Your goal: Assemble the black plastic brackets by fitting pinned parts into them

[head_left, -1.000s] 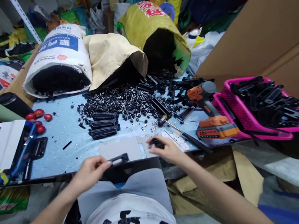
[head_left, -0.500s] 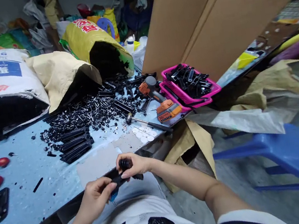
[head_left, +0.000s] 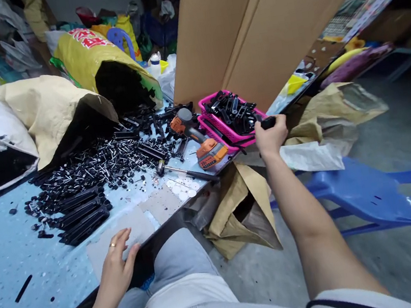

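Gripping a black part (head_left: pixel 268 122), the right hand (head_left: pixel 272 136) is at the right end of the pink basket (head_left: pixel 221 128), right of the frame's middle; whether hand and rim touch cannot be told. The left hand (head_left: pixel 116 260) holds nothing, its fingers loosely spread, low and left of centre, near a grey card (head_left: pixel 135 226) at the near edge of the table (head_left: pixel 58 279). The step in hand looks to be handling a single part at the basket, where black pieces (head_left: pixel 233 111) lie heaped inside. Moving the held part in over that heap would call for enough lift to clear the rim, then a loosened grip. The basket sits close to the table's edge, with the cardboard (head_left: pixel 266 21) upright behind it, so the freer approach seems to be from the near right. On its left the drill (head_left: pixel 207 151) stands just beside it, and the hammer (head_left: pixel 188 172) lies with its handle end at the edge. Below that edge are a paper bag (head_left: pixel 222 203) and, at right, a blue chair (head_left: pixel 366 197). Wider room lies at lower left, around a dark strip (head_left: pixel 23 288).
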`<action>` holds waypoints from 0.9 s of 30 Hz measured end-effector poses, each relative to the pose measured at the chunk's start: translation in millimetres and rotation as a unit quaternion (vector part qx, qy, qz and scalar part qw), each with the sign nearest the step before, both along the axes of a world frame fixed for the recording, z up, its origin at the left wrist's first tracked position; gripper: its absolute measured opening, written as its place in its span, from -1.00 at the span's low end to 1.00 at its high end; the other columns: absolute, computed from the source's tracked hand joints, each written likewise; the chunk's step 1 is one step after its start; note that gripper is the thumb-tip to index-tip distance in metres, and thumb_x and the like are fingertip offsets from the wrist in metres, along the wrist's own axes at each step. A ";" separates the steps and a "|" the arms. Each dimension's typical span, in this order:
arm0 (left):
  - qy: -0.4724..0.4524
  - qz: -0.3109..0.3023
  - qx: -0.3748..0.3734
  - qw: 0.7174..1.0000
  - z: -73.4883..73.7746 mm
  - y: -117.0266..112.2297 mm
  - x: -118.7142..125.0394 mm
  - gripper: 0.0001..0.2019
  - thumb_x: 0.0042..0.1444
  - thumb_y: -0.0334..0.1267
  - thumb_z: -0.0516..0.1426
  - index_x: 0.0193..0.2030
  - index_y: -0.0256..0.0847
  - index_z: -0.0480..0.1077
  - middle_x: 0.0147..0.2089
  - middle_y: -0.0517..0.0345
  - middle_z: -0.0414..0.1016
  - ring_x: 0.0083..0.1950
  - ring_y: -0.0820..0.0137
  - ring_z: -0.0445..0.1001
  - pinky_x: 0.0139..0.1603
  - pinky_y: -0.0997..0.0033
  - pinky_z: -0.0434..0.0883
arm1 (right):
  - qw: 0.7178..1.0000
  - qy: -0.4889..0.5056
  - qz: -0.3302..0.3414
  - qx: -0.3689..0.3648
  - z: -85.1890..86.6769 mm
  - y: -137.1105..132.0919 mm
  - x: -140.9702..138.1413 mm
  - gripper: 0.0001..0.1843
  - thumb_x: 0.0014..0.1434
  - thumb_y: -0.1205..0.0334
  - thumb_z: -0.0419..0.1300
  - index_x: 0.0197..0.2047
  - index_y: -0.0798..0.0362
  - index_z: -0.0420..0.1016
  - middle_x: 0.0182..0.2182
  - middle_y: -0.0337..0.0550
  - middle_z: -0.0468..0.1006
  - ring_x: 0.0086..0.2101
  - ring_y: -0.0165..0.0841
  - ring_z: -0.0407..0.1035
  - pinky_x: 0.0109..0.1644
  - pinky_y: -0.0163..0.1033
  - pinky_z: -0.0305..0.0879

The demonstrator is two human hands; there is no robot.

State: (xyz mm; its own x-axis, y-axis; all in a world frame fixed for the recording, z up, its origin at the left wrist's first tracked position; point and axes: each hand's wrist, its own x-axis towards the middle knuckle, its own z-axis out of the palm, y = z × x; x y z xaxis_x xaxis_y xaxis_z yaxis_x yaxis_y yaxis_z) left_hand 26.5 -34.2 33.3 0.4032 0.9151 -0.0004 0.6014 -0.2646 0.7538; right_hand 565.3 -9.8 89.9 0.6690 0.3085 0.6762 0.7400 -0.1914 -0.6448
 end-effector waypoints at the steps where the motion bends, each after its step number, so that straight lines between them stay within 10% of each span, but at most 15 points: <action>1: 0.005 -0.001 0.000 1.000 -1.4 0.7 -0.8 -0.55 0.22 0.02 -0.02 0.16 -0.15 0.27 0.19 -0.09 0.26 0.10 0.18 0.39 0.05 0.09 0.42 | 0.999 -0.022 0.025 -0.020 -4.1 5.5 24.9 -0.76 0.01 0.16 0.25 -0.36 0.09 0.28 -0.45 -0.10 0.41 -0.48 -0.49 0.17 -0.30 -0.32 0.08; 7: 0.034 -0.034 0.020 0.999 -6.4 1.6 -1.5 -0.57 0.21 0.02 -0.02 0.09 -0.17 0.35 0.11 -0.06 0.36 0.13 0.18 0.38 0.09 0.12 0.41 | 0.980 -0.049 0.104 -0.160 -25.7 11.6 94.4 -0.72 -0.08 0.12 0.30 -0.49 0.04 0.26 -0.59 -0.23 0.35 -0.54 -0.51 0.08 -0.33 -0.33 0.06; 15: 0.069 -0.076 0.041 0.994 -18.9 7.9 -8.5 -0.54 0.18 0.09 -0.03 0.04 -0.16 0.39 0.05 -0.03 0.43 0.05 0.17 0.45 0.05 0.11 0.43 | 0.993 -0.016 0.043 -0.110 1.8 2.6 57.9 -0.76 -0.02 0.17 0.27 -0.47 0.05 0.26 -0.52 -0.20 0.37 -0.44 -0.44 0.14 -0.21 -0.25 0.16; 19: 0.048 -0.088 0.051 0.994 -31.3 15.4 -6.4 -0.52 0.15 0.14 -0.02 0.02 -0.16 0.39 0.01 -0.01 0.46 0.01 0.17 0.48 -0.13 0.21 0.51 | 0.994 -0.060 0.046 -0.082 24.0 7.5 -13.9 -0.68 0.03 0.06 0.26 -0.29 0.12 0.33 -0.35 -0.17 0.41 -0.32 -0.43 0.27 -0.14 -0.29 0.20; 21: 0.037 -0.094 0.049 0.994 -35.5 16.8 -4.0 -0.51 0.14 0.15 -0.02 0.01 -0.16 0.39 -0.01 -0.01 0.47 -0.01 0.16 0.49 -0.21 0.24 0.52 | 0.979 -0.025 0.191 -0.062 25.9 8.7 -72.8 -0.65 0.11 0.00 0.21 -0.21 0.11 0.31 -0.35 -0.22 0.42 -0.33 -0.44 0.32 -0.18 -0.31 0.25; 27: 0.022 -0.108 0.056 0.992 -35.4 15.0 -12.2 -0.50 0.13 0.16 -0.02 0.02 -0.15 0.38 0.01 0.01 0.47 -0.02 0.18 0.49 -0.20 0.24 0.52 | 0.792 -0.035 0.579 -0.188 -20.3 19.2 -291.7 -0.47 0.06 -0.12 0.24 -0.06 0.09 0.27 -0.18 -0.18 0.47 -0.20 -0.44 0.38 -0.09 -0.37 0.27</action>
